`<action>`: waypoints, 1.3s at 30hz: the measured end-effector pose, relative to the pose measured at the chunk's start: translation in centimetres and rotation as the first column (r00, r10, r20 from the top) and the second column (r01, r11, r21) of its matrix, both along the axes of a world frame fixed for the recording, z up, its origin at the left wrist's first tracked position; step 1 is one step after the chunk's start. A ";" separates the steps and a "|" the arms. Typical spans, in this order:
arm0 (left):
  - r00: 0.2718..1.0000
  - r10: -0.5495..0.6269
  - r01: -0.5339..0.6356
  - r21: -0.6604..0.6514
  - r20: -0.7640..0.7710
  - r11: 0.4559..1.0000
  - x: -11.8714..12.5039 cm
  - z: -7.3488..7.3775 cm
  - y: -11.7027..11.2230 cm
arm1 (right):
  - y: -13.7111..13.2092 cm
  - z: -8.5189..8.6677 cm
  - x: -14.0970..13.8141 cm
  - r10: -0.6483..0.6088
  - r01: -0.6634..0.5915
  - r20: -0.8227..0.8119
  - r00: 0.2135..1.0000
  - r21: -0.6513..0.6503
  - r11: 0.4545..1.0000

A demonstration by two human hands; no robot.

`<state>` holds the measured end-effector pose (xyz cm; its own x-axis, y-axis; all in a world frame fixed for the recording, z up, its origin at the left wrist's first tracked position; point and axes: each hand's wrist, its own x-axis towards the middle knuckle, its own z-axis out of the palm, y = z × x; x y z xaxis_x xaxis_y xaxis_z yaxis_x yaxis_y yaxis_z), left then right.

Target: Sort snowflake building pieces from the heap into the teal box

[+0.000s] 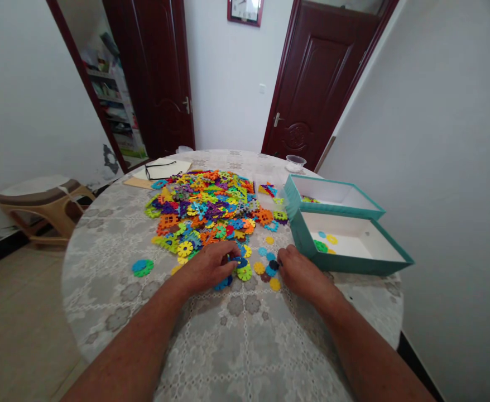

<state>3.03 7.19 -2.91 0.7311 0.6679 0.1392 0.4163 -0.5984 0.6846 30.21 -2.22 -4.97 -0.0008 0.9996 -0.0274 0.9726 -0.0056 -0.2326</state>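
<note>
A big heap of colourful plastic interlocking pieces point(207, 206) covers the middle of the round table point(236, 329). My left hand point(209, 266) rests at the heap's near edge, fingers curled over a blue round piece point(239, 261). My right hand point(298, 271) lies just right of it, fingertips pinching a dark round piece point(274, 264). Loose round pieces in yellow, green and blue point(259, 268) lie between the two hands. A blue and green piece point(143, 267) sits apart to the left.
Two teal boxes with white insides point(354, 259) stand at the right, each holding a few pieces. Glasses on paper point(161, 167) and a small clear cup point(296, 162) lie at the far side. A stool point(44, 204) stands left; two dark doors are behind.
</note>
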 end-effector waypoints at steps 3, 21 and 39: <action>0.999 0.034 -0.034 0.024 0.015 0.999 0.0 -0.3 0.2 | -0.3 0.0 0.1 -0.001 0.002 0.050 0.999 -0.020 1.000; 1.000 0.004 -0.004 0.039 0.010 0.999 0.2 0.1 0.1 | -2.5 2.0 0.8 -0.104 0.126 0.140 0.985 -0.153 0.980; 0.996 -0.025 0.023 0.030 0.082 0.999 0.6 0.0 -0.2 | -4.5 4.4 -4.2 0.234 -0.176 -0.345 0.909 0.190 0.966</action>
